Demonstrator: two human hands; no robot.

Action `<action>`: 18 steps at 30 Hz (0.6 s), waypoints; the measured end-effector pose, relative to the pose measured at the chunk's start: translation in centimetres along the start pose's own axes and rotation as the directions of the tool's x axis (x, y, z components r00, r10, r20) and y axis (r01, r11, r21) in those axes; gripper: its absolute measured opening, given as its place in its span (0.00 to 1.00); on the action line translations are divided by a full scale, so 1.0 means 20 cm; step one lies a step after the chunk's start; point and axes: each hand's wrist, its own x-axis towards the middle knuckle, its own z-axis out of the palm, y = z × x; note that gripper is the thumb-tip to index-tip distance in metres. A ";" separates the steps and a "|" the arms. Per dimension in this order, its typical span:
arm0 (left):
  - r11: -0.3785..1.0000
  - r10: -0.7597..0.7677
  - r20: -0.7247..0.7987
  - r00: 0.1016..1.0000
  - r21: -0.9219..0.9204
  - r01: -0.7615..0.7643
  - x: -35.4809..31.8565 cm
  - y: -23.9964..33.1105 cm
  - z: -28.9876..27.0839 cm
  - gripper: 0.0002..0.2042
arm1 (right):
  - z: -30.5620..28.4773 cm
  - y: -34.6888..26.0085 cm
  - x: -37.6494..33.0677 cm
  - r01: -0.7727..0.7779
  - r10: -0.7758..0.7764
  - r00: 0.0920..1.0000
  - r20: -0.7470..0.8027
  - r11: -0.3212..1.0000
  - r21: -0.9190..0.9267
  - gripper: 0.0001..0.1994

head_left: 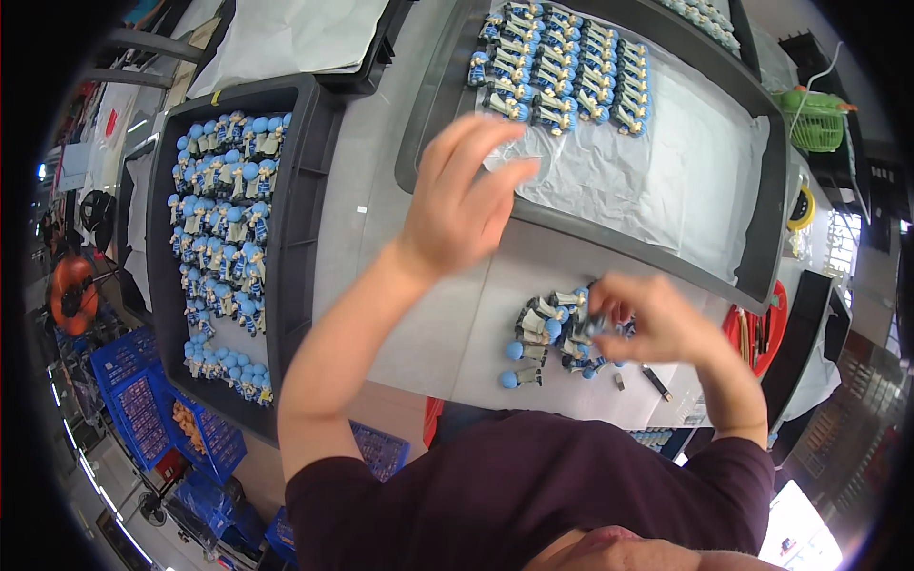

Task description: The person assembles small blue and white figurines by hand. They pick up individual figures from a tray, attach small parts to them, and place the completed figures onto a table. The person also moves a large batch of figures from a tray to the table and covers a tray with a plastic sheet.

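Note:
My left hand [462,195] is raised at the near left edge of a dark grey tray [609,240]. Its fingers are apart and I see nothing between them. Rows of small figurines [554,71] with blue heads and pale and dark bodies lie on white paper in that tray. Closer to me, a loose cluster of similar figurines [529,354] rests on the grey table. Over the right side of this cluster is my right hand [652,319], smeared by motion, with its fingers pinched on a blurred figurine [596,324].
At the left stands another dark tray [297,190] packed with upright figurines. A black pen-like tool [657,383] and a small block [619,381] lie near the table's front edge. Right of the table are a red bowl [783,328] with tools and a green basket [816,124].

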 end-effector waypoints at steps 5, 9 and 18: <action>0.956 -0.212 0.499 0.840 0.283 0.074 0.10 -0.41 0.44 0.19 | 0.39 0.32 -0.28 -0.050 0.074 0.997 0.033 0.878 -0.476 0.14; 0.880 -0.397 0.710 0.581 0.475 0.021 0.10 -0.55 0.61 0.30 | 0.46 0.39 -0.33 -0.048 0.007 0.997 -0.083 0.867 -0.496 0.13; 0.805 -0.588 0.644 0.489 0.522 0.281 0.07 -0.56 0.53 0.27 | -0.08 0.12 0.11 0.092 -0.229 0.873 -0.431 0.945 -0.315 0.04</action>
